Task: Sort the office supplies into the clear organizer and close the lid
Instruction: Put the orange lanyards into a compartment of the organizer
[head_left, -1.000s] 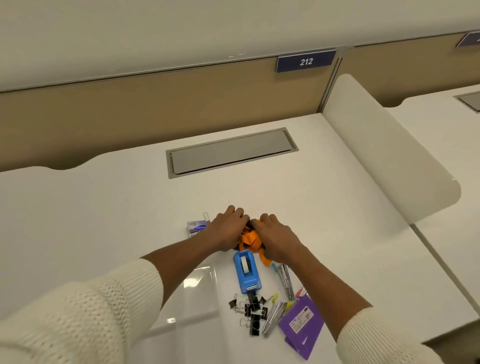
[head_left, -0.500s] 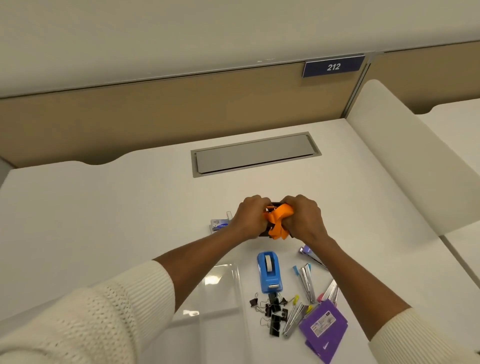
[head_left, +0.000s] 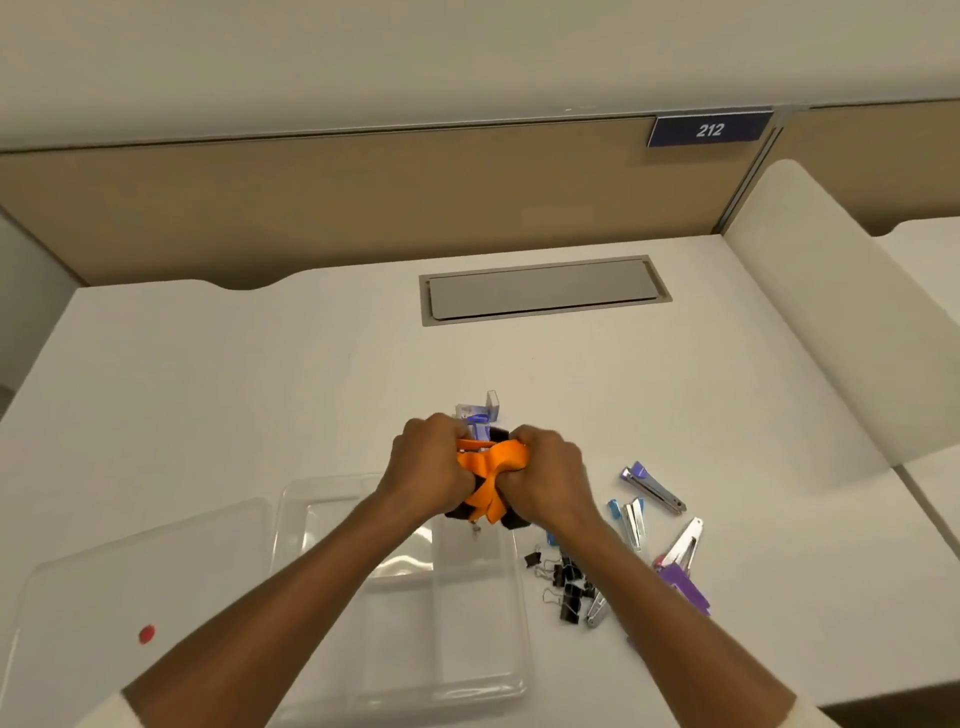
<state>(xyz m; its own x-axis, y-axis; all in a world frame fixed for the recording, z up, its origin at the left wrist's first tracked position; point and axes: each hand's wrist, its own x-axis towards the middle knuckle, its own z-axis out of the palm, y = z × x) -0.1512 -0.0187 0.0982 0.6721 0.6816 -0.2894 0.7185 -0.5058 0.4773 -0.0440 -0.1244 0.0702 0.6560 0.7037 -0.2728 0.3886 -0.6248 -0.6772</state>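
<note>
A white desk (head_left: 208, 395) is filling the view, backed by a tan partition (head_left: 311, 202) and flanked on the right by a white divider (head_left: 831, 332). A grey cable hatch (head_left: 543, 288) is sitting closed near the far edge. The left and far parts of the desk are lying bare; the near right is crowded. A blue sign (head_left: 709, 130) on the partition is reading "212". The left hand (head_left: 428, 467) and right hand (head_left: 550, 480) are both gripping an orange bundle (head_left: 488, 475) with fingers curled tight, above the far edge of the clear organizer (head_left: 467, 623). Its lid (head_left: 130, 582), bearing a red dot, is lying just to the left. Black clips (head_left: 566, 587), staplers (head_left: 652, 486) and a purple pack (head_left: 683, 584) are lying to the organizer's right; a small clear box (head_left: 480, 415) is sitting beyond the hands.
</note>
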